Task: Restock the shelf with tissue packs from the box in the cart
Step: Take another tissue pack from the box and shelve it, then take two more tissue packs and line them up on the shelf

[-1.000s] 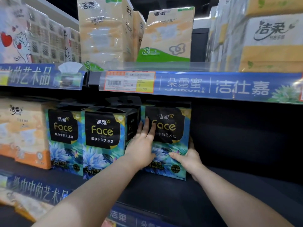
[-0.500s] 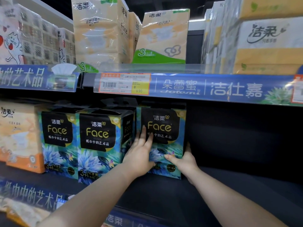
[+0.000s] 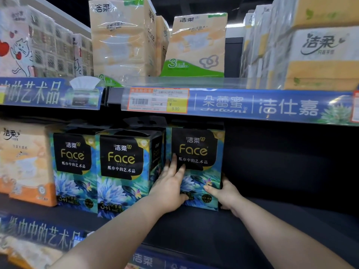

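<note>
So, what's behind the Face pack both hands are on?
Only dark shelf space shows above and right of the Face tissue pack; the pack covers anything directly behind it. Left hand lies on its front, right hand grips its right edge.

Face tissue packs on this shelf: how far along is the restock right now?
Done: the left Face pack and middle Face pack stand on the shelf. In hand: the third Face pack, left hand flat on its front, right hand gripping its lower right corner. Left: shelf space to its right is unfilled; the cart and box are out of view, so remaining stock is unknown.
</note>
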Tool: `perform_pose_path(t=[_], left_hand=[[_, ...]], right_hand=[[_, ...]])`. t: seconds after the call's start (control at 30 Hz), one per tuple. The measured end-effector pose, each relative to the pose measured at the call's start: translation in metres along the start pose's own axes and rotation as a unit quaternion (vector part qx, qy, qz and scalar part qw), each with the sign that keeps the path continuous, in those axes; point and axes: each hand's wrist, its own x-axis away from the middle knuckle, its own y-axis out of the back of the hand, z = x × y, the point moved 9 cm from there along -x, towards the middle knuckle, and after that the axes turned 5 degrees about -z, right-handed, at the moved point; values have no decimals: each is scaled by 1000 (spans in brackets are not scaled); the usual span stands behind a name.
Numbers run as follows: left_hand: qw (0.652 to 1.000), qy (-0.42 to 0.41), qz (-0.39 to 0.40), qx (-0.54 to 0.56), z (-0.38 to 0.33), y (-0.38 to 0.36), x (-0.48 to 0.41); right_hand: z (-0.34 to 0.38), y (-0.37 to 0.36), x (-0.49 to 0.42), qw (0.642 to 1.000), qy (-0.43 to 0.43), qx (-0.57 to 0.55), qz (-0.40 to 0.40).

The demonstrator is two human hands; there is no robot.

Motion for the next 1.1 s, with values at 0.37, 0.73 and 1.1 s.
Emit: perform_pose_path(t=[0.37,0.73,1.1], left_hand=[[993,-108,6,-53,-54,-3,27],[953,-292,76,-20,-184,-56,95],[912,-385,141,-15,-293,-80,243]], right_hand=[[22,44,82,884,118,448,-61],[-42,136,217,818,-32,561,-123],[-109,200,406,814,-146,541,-153]])
